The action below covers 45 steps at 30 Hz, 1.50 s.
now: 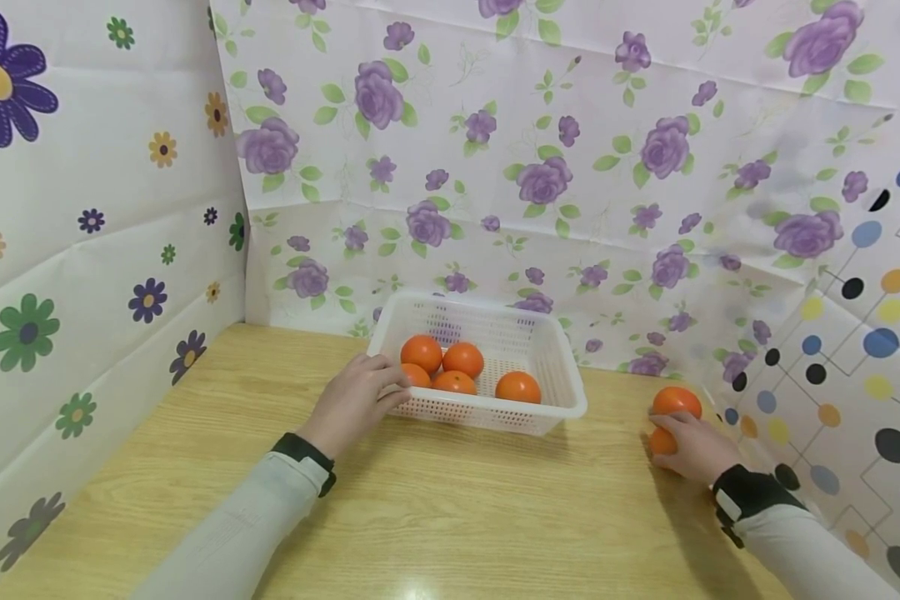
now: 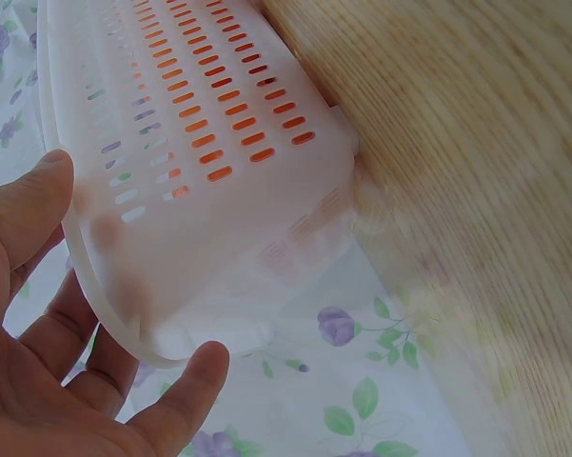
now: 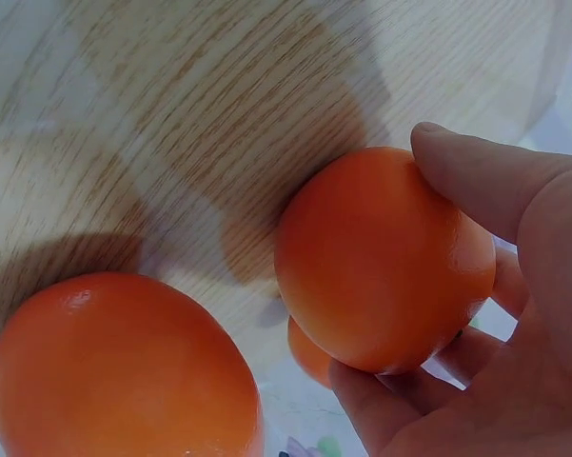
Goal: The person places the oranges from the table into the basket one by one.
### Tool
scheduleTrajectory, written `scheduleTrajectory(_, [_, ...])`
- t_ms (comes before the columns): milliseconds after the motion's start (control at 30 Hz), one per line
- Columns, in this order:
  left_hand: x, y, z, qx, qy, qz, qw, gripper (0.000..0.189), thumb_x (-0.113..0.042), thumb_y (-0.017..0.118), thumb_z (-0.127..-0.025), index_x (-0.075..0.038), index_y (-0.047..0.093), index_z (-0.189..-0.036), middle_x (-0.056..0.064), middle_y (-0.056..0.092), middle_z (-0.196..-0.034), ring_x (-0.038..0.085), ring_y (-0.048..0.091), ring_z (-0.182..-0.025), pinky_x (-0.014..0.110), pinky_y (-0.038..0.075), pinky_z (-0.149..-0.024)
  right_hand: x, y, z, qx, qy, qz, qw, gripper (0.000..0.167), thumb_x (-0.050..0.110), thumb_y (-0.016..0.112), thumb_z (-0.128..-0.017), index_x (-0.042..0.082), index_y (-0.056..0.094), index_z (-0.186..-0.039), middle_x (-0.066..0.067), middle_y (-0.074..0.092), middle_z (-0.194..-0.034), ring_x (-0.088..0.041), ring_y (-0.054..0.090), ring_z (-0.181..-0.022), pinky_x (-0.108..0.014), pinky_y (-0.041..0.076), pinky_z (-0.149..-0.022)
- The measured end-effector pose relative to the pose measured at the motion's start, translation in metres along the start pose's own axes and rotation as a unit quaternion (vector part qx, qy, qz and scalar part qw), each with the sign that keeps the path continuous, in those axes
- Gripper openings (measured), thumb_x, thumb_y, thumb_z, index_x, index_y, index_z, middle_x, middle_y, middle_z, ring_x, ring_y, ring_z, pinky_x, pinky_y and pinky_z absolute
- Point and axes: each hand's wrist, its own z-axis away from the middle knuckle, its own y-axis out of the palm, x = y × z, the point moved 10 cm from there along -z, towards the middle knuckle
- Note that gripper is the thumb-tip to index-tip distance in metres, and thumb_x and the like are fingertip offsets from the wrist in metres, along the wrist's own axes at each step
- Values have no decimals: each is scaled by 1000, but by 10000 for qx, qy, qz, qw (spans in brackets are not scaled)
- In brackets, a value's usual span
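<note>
A white plastic basket [image 1: 562,407] stands on the table with several oranges [image 1: 518,387] inside. My left hand [image 1: 356,403] grips its rim at the front left corner. In the left wrist view the thumb lies on the rim [image 2: 107,319] and some fingers are behind the wall. At the right, my right hand [image 1: 696,450] holds an orange [image 3: 381,262] between thumb and fingers, low over the table. Another orange [image 1: 677,402] sits just beyond that hand. In the right wrist view a large orange [image 3: 124,371] lies beside the held one, and a third orange [image 3: 308,354] shows partly behind it.
The wooden table [image 1: 450,508] meets a purple-flowered sheet [image 1: 487,167] right behind the basket. A dotted sheet [image 1: 855,400] rises close to the right hand. Another flowered sheet [image 1: 105,250] borders the left side.
</note>
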Motion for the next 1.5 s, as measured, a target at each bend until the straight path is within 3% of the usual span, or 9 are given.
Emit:
scheduleTrajectory(500, [1,1,0,58,-70,-36,10000,20,-25,88,-96,-13,84,-111,1,74,-110,25,59,-102,42,57,-91,-7,4,-2,179,161,-47,9997,67,23,92,-87,-2,66,-144,-39,58,-139,-58,65,-112,-76,52,-97])
scheduleTrajectory(1033, [1,2,0,19,-29,-31,10000,20,-26,89,-96,-14,84,-111,0,74,-110,25,59,-102,41,57,-91,4,-4,-1,-17,62,-106,9999,63,18,92,-89,-4,66,-142,-40,58,-138,-54,68,-107,-74,53,-97])
scheduleTrajectory(1233, [2,2,-1,9,-16,-36,10000,19,-25,89,-96,-14,84,-110,0,74,-110,25,59,-101,41,57,-91,14,-17,-2,-191,-39,-43,9998,63,24,93,-90,-3,67,-141,-38,60,-137,-50,69,-104,-72,56,-93])
scheduleTrajectory(1500, [2,1,0,3,-7,-41,10000,19,-25,89,-96,-13,84,-111,1,74,-110,24,59,-102,41,57,-90,41,-45,-3,-374,-270,-101,9989,63,17,92,-90,-3,65,-144,-38,58,-138,-51,69,-105,-67,60,-88])
